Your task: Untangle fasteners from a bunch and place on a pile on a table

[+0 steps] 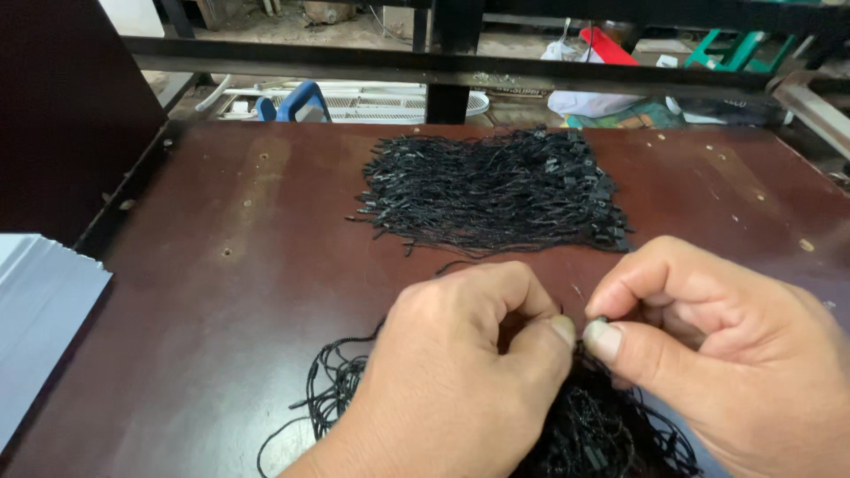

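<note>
My left hand (460, 372) and my right hand (717, 345) meet near the front of a dark brown table (239, 265). Both pinch a thin black cord with a small plastic end (595, 322) between thumb and forefinger. Under the hands lies a loose tangle of black cords (584, 434), with strands trailing left (328, 389). Farther back, in the middle of the table, rests a neat flat pile of the same black cords (496, 190), laid side by side.
A dark metal bar (425, 66) runs across behind the table. A dark panel (62, 115) stands at the left, with a pale sheet (40, 310) beside the table's left edge. Beyond the bar are a blue object (297, 102), a white grille and clutter.
</note>
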